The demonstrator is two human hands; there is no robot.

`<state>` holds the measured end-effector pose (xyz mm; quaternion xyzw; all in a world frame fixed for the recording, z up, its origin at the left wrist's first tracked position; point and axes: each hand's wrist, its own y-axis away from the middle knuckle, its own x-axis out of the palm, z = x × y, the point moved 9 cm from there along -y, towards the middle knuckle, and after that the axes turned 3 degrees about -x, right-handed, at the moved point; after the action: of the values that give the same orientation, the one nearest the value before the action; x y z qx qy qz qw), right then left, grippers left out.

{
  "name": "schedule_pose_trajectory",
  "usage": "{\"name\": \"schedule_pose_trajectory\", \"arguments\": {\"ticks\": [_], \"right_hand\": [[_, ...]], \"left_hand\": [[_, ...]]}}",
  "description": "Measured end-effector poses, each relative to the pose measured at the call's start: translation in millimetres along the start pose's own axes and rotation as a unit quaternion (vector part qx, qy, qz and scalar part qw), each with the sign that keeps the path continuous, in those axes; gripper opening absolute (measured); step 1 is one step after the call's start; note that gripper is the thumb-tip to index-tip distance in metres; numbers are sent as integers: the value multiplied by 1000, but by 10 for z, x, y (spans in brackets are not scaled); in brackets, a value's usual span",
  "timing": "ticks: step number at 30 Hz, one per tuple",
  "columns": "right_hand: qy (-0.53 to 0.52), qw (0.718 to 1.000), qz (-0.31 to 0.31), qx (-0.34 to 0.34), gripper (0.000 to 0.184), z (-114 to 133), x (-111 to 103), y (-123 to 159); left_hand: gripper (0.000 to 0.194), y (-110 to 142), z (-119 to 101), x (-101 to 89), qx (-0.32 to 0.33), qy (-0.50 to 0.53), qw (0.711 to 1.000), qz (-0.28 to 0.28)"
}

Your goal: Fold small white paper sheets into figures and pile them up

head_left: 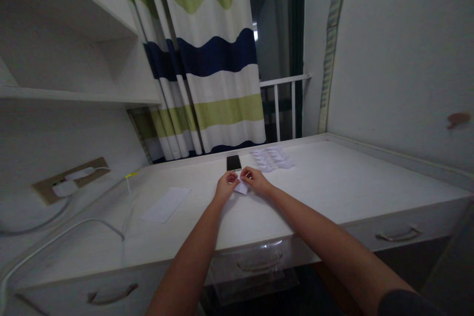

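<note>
A small piece of white paper [242, 188] is pinched between my two hands, just above the white desk. My left hand [225, 186] has its fingers closed on the paper's left edge. From the other side my right hand [256, 180] grips the upper right of the same piece, thumb and fingers together. Part of the paper is hidden behind the fingers. Right behind my hands lies a black phone [233, 163], flat on the desk. Several folded white paper pieces [272, 158] sit grouped to the phone's right.
White paper sheets [166, 205] lie flat on the left of the desk [333, 177]. A white cable [89, 222] arches over the left edge, below wall plugs [70, 182]. A striped curtain [218, 59] hangs behind. Drawers with handles [398, 234] run along the front.
</note>
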<state>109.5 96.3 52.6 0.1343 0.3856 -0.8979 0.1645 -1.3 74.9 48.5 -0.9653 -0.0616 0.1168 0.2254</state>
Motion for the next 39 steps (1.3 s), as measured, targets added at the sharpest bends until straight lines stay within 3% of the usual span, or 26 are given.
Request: {"name": "schedule_pose_trajectory", "arguments": {"ticks": [8, 17, 25, 31, 39], "right_hand": [[-9, 1000, -2, -7, 14, -32, -1, 2], [-25, 999, 17, 43, 11, -138, 37, -2], [-47, 998, -40, 28, 13, -130, -102, -31], [-139, 985, -8, 100, 24, -224, -36, -9], [-193, 974, -8, 115, 27, -152, -85, -21]], "left_hand": [[17, 59, -75, 38, -9, 26, 1000, 14], [25, 53, -10, -3, -36, 34, 999, 4], [26, 42, 160, 178, -80, 38, 993, 77], [30, 26, 92, 41, -87, 75, 993, 26], [36, 18, 112, -25, -110, 103, 989, -2]]}}
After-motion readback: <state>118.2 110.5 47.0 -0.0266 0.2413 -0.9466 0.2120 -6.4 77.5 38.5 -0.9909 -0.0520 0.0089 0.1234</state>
